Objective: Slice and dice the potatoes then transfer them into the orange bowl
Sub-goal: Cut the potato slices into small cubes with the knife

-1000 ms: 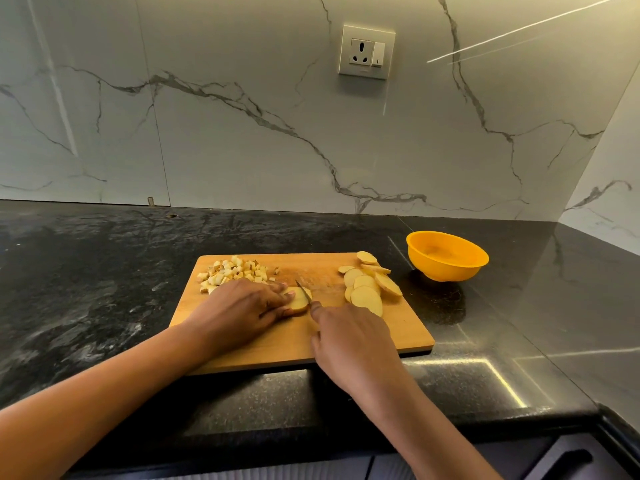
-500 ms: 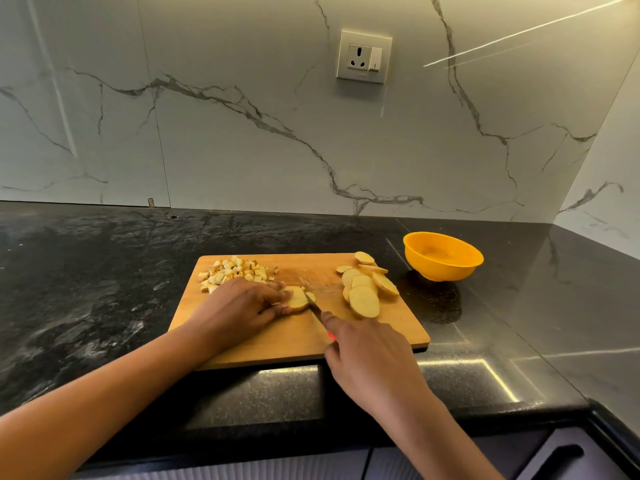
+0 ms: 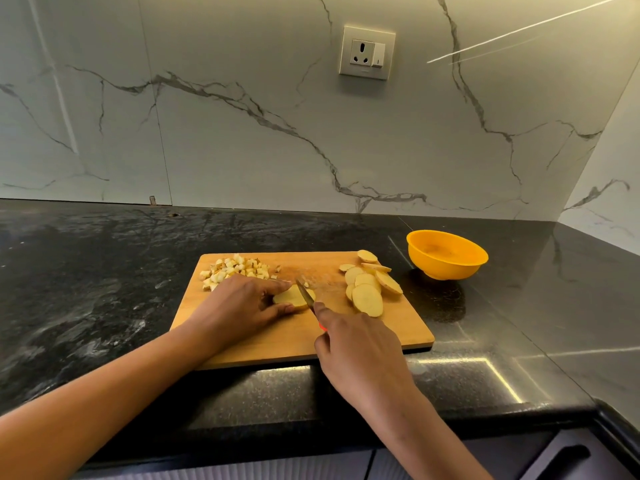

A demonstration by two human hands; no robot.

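We're at the wooden cutting board (image 3: 398, 327), which lies flat on the dark stone surface (image 3: 104, 271). Our left grip (image 3: 242, 303) pins a potato slice (image 3: 290, 295) at mid-board, with fingers over its far edge and thumb curled in on the near side. Our right grip (image 3: 356, 348) is closed round the knife (image 3: 304, 292); a sliver of red handle peeks out under the fingers, and the blade angles away from us across the slice's right end, touching it. A heap of diced potato (image 3: 235, 268) sits on the far-left corner of the board, just beyond our left knuckles. Overlapping round slices (image 3: 367, 289) are piled on the right side. The orange bowl (image 3: 446, 270) stands upright on the surface, near the board's far-right corner but apart from it.
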